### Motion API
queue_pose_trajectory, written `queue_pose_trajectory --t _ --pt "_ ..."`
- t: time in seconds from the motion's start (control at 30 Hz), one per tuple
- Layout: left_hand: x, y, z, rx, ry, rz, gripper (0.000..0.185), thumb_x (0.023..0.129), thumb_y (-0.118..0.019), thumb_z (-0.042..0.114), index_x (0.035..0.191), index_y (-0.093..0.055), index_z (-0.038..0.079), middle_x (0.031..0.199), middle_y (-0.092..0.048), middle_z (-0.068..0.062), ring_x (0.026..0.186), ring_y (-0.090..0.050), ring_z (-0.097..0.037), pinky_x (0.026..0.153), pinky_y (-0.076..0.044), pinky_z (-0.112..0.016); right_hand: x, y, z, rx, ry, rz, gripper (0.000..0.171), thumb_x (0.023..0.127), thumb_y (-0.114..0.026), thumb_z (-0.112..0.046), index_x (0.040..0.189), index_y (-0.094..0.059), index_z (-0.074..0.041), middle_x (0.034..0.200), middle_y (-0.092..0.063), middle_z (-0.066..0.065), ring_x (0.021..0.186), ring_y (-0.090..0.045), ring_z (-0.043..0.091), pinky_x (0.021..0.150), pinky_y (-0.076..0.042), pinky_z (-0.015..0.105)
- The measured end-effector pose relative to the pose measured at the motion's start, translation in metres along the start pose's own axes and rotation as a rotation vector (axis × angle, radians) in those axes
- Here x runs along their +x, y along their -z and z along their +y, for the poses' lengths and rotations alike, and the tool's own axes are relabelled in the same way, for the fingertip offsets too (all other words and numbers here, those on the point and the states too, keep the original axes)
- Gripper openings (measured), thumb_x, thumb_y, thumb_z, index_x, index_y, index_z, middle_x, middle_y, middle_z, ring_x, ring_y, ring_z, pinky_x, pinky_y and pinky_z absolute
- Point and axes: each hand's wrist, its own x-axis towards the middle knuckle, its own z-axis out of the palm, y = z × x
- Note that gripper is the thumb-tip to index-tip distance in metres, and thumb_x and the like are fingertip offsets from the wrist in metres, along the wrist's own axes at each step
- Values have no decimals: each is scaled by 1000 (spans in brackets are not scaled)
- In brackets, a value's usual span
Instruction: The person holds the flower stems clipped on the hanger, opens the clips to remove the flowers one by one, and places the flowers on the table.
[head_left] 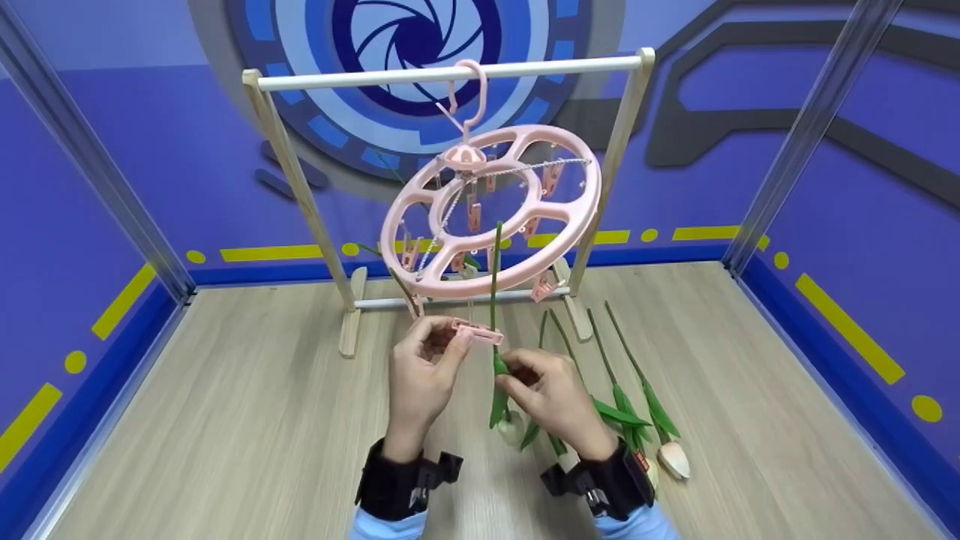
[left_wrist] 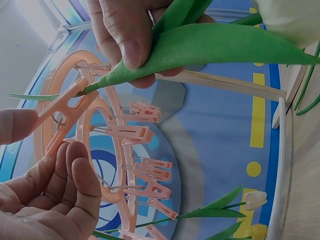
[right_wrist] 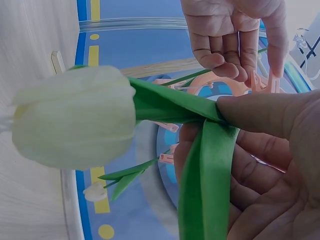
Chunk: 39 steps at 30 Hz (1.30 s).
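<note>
My left hand (head_left: 421, 371) pinches a pink clothespin (head_left: 480, 333) between thumb and fingers below a round pink hanger (head_left: 583, 217). In the left wrist view the clothespin (left_wrist: 61, 104) has its tips at the green stem of a tulip. The right hand (head_left: 556, 396) grips that artificial tulip (head_left: 494, 300) by its stem and leaves, head down and stem pointing up. Its white bloom (right_wrist: 75, 117) shows large in the right wrist view, with the thumb over the leaf base.
The hanger hooks onto a wooden rack's white bar (head_left: 337, 80); several clothespins dangle from it. Tulips hang behind, one with a white bloom (left_wrist: 256, 200), another with a yellow bloom (left_wrist: 257, 231). More tulips lie on the table at right, including a pale pink one (head_left: 674, 459).
</note>
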Motion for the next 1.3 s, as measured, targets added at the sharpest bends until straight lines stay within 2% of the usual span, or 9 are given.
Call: queue_pose_trajectory --t 0.4,1.07,1.3 --pt "0 -1 0 19 -1 19 11 95 -74 7 101 -72 -1 94 -71 -9 77 -63 -14 70 -53 -26 1 2 -2 -34 -33 18 9 88 -75 4 94 -76 -3 82 -73 4 69 -66 11 62 -57 27" --pt "1 -1 0 33 25 26 11 95 -75 10 98 -72 0 90 -70 -8 75 -62 -15 68 -52 -25 2 3 -3 -32 -34 8 8 89 -75 4 93 -76 -3 82 -73 4 70 -67 12 64 -58 27" --pt "1 0 3 46 32 31 11 95 -75 11 96 -72 1 90 -69 -7 75 -63 -15 70 -53 -26 1 5 -3 -22 -59 -4 6 90 -75 1 96 -76 -3 84 -73 4 72 -67 13 65 -58 27"
